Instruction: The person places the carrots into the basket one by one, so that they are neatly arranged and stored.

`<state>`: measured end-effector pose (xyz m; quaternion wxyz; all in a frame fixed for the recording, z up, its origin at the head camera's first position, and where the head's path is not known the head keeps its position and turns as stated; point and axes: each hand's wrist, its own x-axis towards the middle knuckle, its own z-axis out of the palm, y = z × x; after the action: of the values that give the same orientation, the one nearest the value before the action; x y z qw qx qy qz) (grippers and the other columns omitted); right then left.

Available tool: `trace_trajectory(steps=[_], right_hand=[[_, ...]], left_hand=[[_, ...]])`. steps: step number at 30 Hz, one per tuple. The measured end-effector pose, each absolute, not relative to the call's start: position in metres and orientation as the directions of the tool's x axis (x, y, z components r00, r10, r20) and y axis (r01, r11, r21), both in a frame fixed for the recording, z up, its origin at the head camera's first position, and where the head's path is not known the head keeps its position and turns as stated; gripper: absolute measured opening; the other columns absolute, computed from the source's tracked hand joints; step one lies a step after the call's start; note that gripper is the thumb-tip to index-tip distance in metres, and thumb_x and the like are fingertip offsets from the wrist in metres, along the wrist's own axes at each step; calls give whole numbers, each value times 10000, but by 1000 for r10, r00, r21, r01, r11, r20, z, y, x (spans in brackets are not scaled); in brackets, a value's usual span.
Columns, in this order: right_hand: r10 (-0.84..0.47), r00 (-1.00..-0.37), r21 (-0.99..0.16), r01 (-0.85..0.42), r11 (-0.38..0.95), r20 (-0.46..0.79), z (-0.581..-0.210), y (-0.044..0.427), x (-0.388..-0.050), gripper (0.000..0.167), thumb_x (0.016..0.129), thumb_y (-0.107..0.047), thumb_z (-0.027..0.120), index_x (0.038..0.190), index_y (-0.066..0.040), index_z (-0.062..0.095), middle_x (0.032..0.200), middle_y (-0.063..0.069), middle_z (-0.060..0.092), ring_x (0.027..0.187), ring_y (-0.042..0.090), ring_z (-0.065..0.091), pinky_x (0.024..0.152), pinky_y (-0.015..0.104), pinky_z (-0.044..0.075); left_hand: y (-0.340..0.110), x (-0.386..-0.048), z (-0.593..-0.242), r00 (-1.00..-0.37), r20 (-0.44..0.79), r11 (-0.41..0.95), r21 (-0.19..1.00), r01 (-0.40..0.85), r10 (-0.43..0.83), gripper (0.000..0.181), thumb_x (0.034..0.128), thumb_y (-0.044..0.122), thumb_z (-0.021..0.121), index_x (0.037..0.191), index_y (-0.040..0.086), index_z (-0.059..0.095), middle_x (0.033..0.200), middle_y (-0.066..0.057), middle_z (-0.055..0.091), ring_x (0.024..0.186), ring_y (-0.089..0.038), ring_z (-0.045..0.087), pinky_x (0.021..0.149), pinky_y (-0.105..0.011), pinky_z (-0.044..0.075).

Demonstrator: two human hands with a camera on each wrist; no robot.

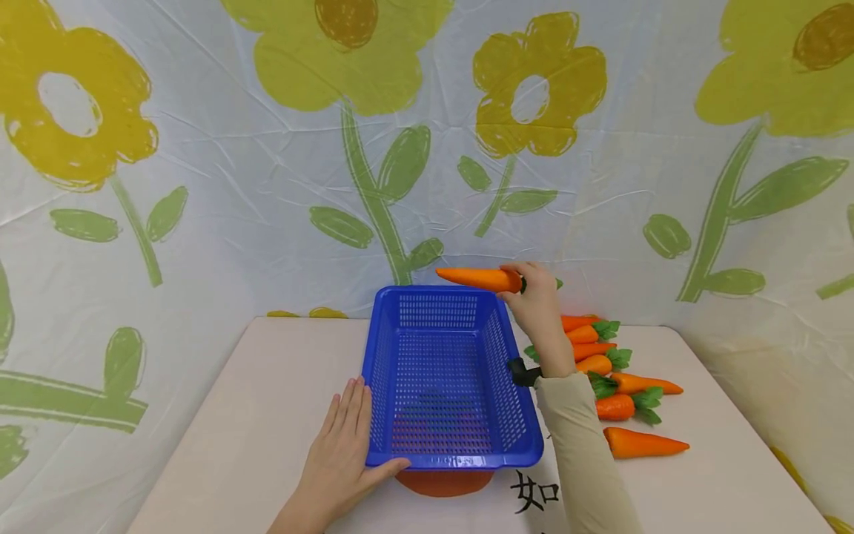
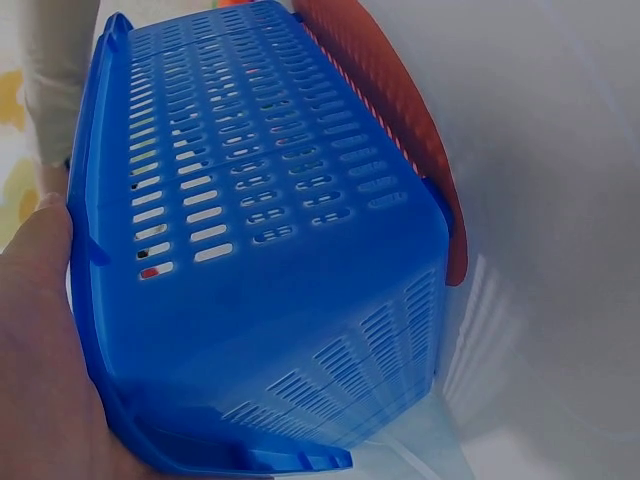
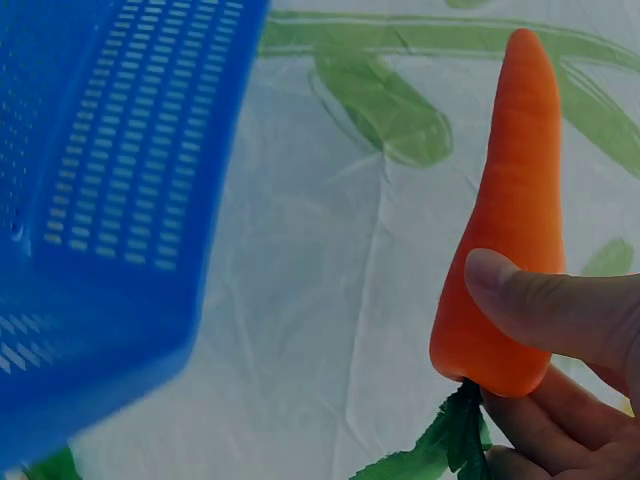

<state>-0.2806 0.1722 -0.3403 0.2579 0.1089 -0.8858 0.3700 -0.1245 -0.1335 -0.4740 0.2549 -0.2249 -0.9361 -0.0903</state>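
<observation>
Carrot [image 1: 477,279] held by the blue basket [image 1: 460,463], far end
Your right hand [image 1: 537,302] pinches its thick end, the surest hold; likely light, firm. Your left hand [image 1: 336,445] rests straight-fingered against the basket.

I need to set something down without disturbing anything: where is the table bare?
The widest free patch of table lies left of the blue basket and left hand, out to the table's left edge. A smaller one lies at near right, bordered by the loose carrots, the right sleeve and the table's right edge. Crowded: right of the basket, among those carrots.
</observation>
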Motion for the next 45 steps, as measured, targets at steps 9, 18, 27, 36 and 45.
trace_trajectory(steps=[9,18,27,36,45], right_hand=[[-8,-861,-642,-385,663,508,-357,131,-315,427,781,104,774,1192,28,687,1199,213,624,1118,398,567,968,502,502],[-19,-891,-654,-348,672,454,-391,110,-335,422,756,109,790,1158,14,699,1175,194,624,1121,394,575,992,499,479],[-66,-932,-603,-284,746,357,-430,102,-340,416,746,84,807,1140,-7,707,1150,179,633,1093,375,585,968,485,493],[-112,-948,-531,-261,806,297,-454,99,-342,357,737,69,819,1073,-3,722,1084,174,638,1022,357,617,935,467,526],[-156,-958,-424,-248,871,241,-467,97,-346,350,756,37,810,1093,-15,729,1067,165,629,1001,346,635,890,452,541]], left_hand=[[-133,-124,-473,-771,518,882,64,467,371,1132,870,826,317,1437,-152,378,1520,-306,346,1436,-412,302,1165,-504,263],[-133,-124,-473,-785,500,886,71,458,366,1123,868,819,352,1441,-148,376,1526,-304,337,1441,-410,293,1175,-499,247],[-132,-124,-472,-764,530,879,70,472,368,1135,871,829,299,1423,-158,396,1506,-315,362,1424,-418,323,1162,-506,268],[-133,-123,-472,-762,535,880,68,470,365,1125,875,826,296,1417,-153,410,1502,-313,371,1416,-419,337,1144,-519,295],[-132,-123,-473,-748,553,874,70,480,367,1122,880,821,292,1421,-156,401,1504,-313,368,1411,-424,343,1164,-499,265]])
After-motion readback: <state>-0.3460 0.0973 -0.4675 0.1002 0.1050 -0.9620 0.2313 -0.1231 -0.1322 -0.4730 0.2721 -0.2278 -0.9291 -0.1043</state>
